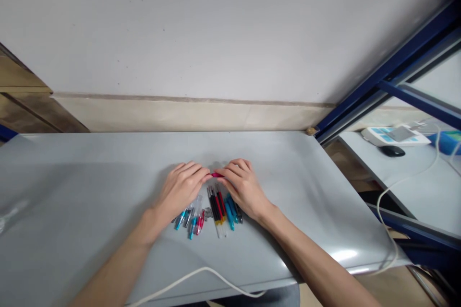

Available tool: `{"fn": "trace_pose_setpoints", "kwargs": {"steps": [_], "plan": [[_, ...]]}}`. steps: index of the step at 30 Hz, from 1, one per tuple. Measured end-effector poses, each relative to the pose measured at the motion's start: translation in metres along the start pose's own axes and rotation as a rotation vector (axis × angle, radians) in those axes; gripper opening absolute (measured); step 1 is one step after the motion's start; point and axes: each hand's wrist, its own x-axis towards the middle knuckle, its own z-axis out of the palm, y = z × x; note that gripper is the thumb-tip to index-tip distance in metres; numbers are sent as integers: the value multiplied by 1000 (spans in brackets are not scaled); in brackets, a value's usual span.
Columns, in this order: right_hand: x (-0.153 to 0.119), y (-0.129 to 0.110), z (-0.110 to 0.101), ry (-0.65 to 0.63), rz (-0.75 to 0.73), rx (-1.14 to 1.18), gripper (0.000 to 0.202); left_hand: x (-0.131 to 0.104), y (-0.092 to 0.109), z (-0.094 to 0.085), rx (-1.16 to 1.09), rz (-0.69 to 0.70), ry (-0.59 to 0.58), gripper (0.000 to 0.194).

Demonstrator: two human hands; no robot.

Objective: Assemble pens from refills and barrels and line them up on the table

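both hands, left hand (182, 187) and right hand (243, 184), pinch 1 small red plastic pen part (216, 174) above loose coloured pen pieces (211, 211) on the grey table (90, 192).

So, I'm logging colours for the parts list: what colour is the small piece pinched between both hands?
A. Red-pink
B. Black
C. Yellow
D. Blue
A: the small piece held between the left hand and right hand is red-pink, above the pen parts lying on the grey table.
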Motion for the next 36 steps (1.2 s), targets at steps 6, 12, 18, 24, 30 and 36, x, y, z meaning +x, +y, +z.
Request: {"fn": "trace_pose_setpoints", "kwargs": {"steps": [6,12,18,24,30,36], "plan": [[-1,-1,1,25,28,84,17,-1,0,1,-8,35,-22,26],[0,-4,1,-24,33,90,22,-2,-2,-1,-24,43,-35,25],[0,-4,2,-8,4,72,23,0,0,2,-13,94,20,24],[12,-4,6,-19,14,-61,21,0,1,4,8,0,24,23],[26,0,-1,-163,-128,-292,23,2,-2,2,25,-84,15,22],[20,5,0,-100,-20,-161,39,0,-12,0,76,-39,47,25]]}}
